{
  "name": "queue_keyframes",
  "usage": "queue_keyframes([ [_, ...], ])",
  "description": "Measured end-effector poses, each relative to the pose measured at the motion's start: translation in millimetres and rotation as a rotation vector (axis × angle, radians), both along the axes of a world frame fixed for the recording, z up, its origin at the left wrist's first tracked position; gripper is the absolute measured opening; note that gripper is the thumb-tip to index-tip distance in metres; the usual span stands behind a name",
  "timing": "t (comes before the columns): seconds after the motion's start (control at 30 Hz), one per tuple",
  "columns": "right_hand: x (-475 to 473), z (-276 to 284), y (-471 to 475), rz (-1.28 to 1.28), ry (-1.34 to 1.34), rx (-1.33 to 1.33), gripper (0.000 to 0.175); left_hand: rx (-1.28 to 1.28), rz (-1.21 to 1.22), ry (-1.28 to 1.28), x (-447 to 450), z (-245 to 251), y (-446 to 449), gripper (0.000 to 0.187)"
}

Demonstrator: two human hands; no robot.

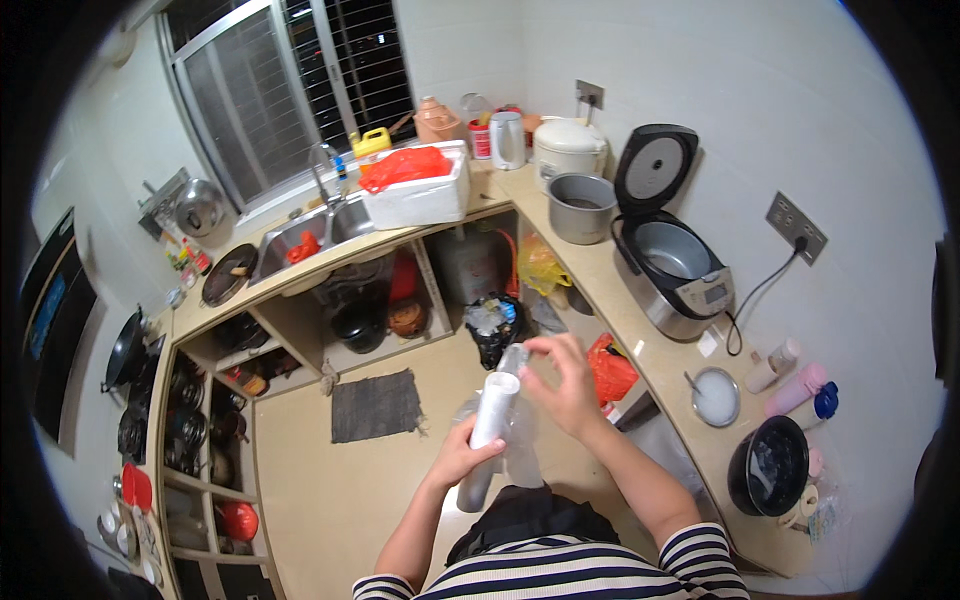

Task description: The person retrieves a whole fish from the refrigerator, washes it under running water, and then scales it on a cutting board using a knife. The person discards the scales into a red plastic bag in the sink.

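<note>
My left hand (466,455) grips a roll of clear plastic bags (496,409) around its lower half, its hollow core end tilted up and away from me. My right hand (562,379) pinches the loose end of plastic film (513,358) just above the roll's top, between thumb and fingers. More of the thin film (523,450) hangs down along the roll's right side. Both hands are in front of my body, above the floor.
On the right counter stand an open rice cooker (667,255), a grey inner pot (581,208), a bowl of white stuff (715,397) and a black basin (769,466). A lined trash bin (493,319) stands on the floor ahead, with a dark mat (376,406) to its left. A sink (300,244) lies beyond.
</note>
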State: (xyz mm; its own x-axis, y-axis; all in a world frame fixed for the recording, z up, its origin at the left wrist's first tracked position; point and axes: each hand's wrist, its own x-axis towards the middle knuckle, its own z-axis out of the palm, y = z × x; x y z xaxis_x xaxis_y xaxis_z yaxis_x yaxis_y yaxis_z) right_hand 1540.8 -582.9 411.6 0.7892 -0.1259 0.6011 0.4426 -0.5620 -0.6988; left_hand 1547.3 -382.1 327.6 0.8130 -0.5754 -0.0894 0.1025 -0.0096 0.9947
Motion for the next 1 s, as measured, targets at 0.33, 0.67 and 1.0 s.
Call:
queue_keyframes([
  [0.33,-30,-33,-37,0.145,0.248,-0.011,0.044,-0.222,-0.057,0.223,2,-35,-56,0.042],
  [0.67,-95,82,-199,-0.439,0.070,0.122,0.029,-0.189,0.596,-0.011,14,-63,-25,0.037],
  [1.0,-73,25,-428,-1.085,0.281,-0.399,0.038,-0.164,0.772,0.174,-22,-107,16,0.044],
])
